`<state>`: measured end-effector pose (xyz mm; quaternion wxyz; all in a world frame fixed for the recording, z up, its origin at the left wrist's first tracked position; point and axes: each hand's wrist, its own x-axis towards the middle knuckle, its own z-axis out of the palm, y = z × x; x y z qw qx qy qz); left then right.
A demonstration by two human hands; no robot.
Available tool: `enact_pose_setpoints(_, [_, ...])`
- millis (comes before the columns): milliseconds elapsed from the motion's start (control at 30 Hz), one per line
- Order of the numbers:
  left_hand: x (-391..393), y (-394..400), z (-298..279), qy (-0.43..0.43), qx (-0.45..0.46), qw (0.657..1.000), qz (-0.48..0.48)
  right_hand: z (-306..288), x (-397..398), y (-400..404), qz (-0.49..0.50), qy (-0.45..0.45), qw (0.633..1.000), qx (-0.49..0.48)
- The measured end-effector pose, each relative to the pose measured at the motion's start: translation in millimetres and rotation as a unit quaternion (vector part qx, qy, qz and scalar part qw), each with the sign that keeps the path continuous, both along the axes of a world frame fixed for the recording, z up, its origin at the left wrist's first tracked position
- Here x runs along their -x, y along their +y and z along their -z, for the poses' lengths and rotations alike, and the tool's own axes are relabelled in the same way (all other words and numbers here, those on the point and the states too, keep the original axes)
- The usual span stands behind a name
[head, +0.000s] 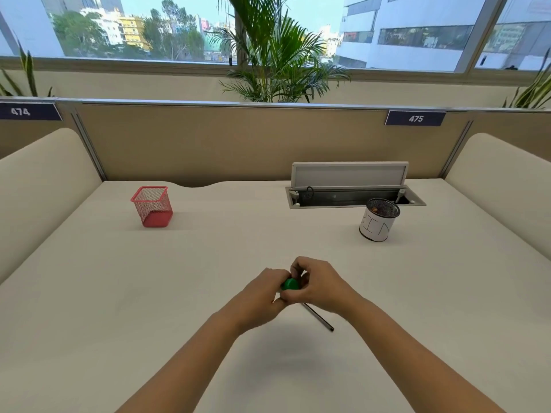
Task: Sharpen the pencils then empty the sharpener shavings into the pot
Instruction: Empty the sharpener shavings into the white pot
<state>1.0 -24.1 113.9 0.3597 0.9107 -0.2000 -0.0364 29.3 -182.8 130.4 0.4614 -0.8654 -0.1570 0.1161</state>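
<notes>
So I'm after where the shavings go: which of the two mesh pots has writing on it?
The round black mesh pot on the right, wrapped in white paper lettered BIN; the square red mesh pot is plain.

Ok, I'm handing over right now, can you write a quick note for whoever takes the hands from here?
Left hand: grips the green sharpener, held above the desk.
Right hand: fingers curled at the sharpener, holding the dark pencil, whose free end sticks out toward the person.
Pot marked BIN: far right, upright, something small already inside.
Red mesh holder: far left, looks empty.
Done: cannot tell how many pencils are sharpened.
Left: finish this pencil, then tip the shavings into the pot.
</notes>
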Motion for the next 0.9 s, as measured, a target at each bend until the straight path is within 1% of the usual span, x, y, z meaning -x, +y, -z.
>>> enact_pose_setpoints(100, [-2.7,-3.9,4.1,0.007,0.010,1.000,0.004,-4.4,-6.7,-1.0,-0.020,0.009,1.000,0.014])
enact_pose_setpoints(167, [-4.3,-5.9,5.9,-0.005,0.023,1.000,0.005,-6.0,-10.1,-1.4,-0.027,0.020,0.999,0.017])
enact_pose_setpoints(300, [-4.9,-8.9,10.4,-0.020,0.088,0.996,-0.011,-7.0,-13.3,-1.0,-0.035,0.032,0.999,0.020])
enact_pose_setpoints(367, [-6.1,-10.5,12.2,-0.027,0.105,0.994,-0.025,-7.8,-14.8,-1.0,-0.033,0.037,0.999,0.010])
enact_pose_setpoints(633, [-7.5,-16.2,12.5,-0.049,0.109,0.992,-0.036,-12.3,-17.5,-1.8,-0.028,0.045,0.999,0.012])
enact_pose_setpoints(800, [-7.8,-19.7,10.6,-0.040,0.109,0.992,-0.045,-15.0,-17.8,-4.8,-0.035,0.055,0.998,0.010])
enact_pose_setpoints(900, [-6.9,-20.4,9.4,-0.053,0.091,0.993,-0.050,-17.9,-16.4,-6.0,-0.041,0.067,0.997,0.013])
